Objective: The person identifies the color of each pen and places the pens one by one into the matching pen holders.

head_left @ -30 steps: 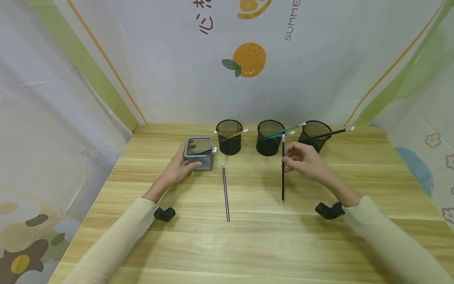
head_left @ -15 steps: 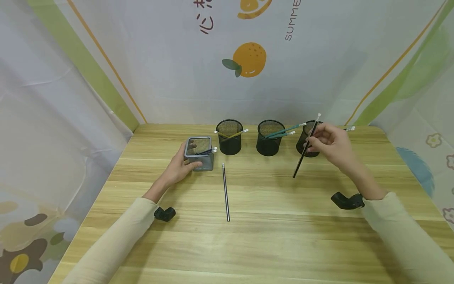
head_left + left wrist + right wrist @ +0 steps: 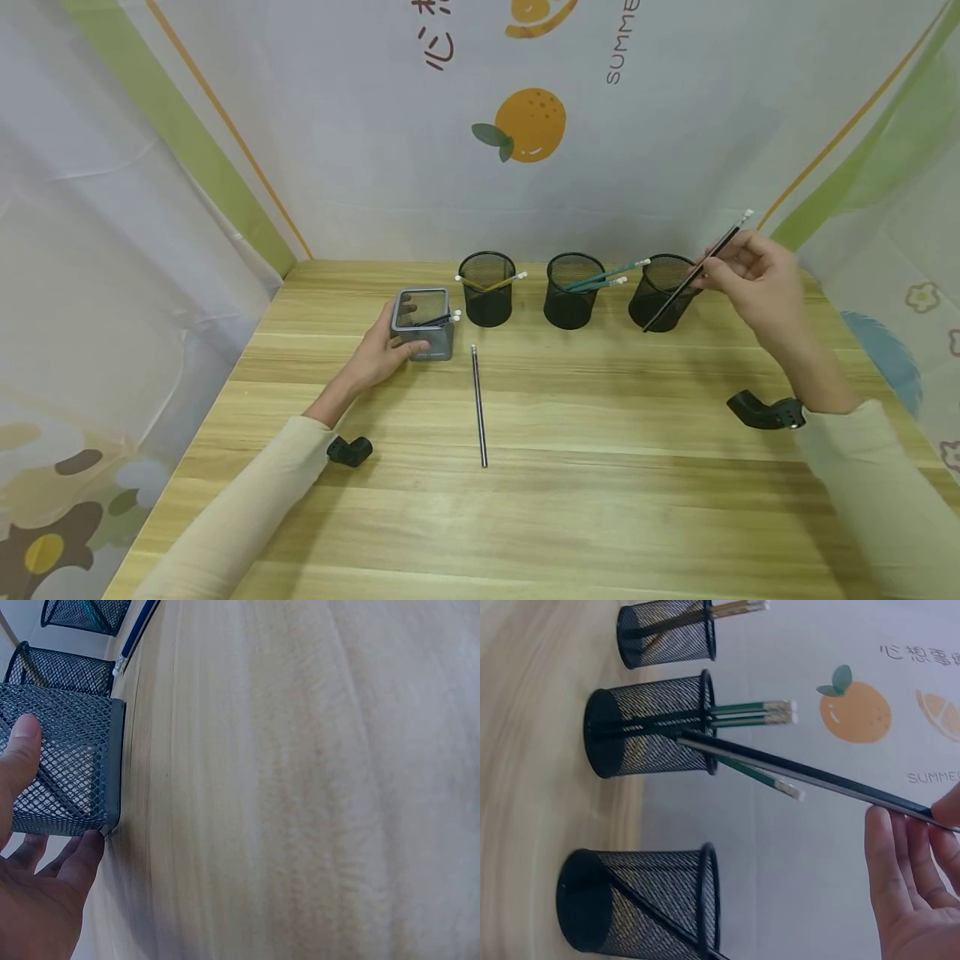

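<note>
In the head view my left hand [image 3: 378, 354] grips a grey square mesh pencil holder [image 3: 439, 343], with its thumb on the near wall. White-tipped dark pencils [image 3: 435, 319] lean inside that holder. My right hand [image 3: 765, 292] pinches a black pencil [image 3: 686, 285] by its upper part, tilted with the white eraser up. Its lower end shows in front of the right-hand round black mesh cup [image 3: 647, 300]. In the right wrist view the held pencil [image 3: 802, 772] is apart from this cup [image 3: 637, 900], which has a black pencil in it.
A round mesh cup with yellow pencils [image 3: 487, 308] and another with green pencils [image 3: 567, 312] stand in the row along the table's back. A striped pencil [image 3: 479, 404] lies on the wooden table [image 3: 570, 500]. A printed curtain [image 3: 375, 167] hangs behind.
My right hand has carried the black pencil rightward and up, from in front of the middle cup to beside the right cup, tilting it further. My left hand and the square holder stay put.
</note>
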### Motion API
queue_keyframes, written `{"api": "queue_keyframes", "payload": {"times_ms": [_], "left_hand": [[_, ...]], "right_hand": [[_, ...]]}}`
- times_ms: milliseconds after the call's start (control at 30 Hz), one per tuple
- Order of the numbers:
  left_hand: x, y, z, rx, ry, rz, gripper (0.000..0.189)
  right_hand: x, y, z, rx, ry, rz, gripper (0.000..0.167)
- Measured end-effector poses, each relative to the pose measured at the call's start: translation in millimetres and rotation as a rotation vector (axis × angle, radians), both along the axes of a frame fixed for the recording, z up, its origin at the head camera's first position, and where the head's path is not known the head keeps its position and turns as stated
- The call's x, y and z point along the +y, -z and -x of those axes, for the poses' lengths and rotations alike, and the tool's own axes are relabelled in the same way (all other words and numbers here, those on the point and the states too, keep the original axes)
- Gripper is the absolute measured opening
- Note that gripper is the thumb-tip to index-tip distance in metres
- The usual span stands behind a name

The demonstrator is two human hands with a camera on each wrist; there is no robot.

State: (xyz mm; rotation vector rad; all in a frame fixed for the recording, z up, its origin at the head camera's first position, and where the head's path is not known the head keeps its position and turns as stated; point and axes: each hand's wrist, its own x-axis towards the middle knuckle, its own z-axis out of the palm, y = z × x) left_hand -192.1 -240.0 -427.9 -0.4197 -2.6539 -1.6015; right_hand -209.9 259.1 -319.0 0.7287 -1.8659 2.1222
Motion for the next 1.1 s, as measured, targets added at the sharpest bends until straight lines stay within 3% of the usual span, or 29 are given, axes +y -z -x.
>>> {"api": "queue_keyframes", "payload": {"times_ms": [267, 500, 767, 1100], "left_hand": [[1.1, -0.5, -0.1, -0.017, -0.001, -0.011, 0.09], [1.4, 0.7, 0.2, -0.016, -0.005, -0.014, 0.091], [1.8, -1.4, -1.7, 0.001, 0.0, -0.01, 0.091], [0.6, -1.7, -0.7, -0.01, -0.014, 0.009, 0.089]], "right_hand": [[9.0, -11.4, 2.6, 0.029, 0.154, 0.094, 0.008], [13.3, -10.6, 5.0, 0.081, 0.236, 0.148, 0.005], [17.4, -3.9, 5.5, 0.081, 0.304, 0.122, 0.004], [19.2, 6.3, 7.9, 0.101, 0.372, 0.01, 0.009]]}}
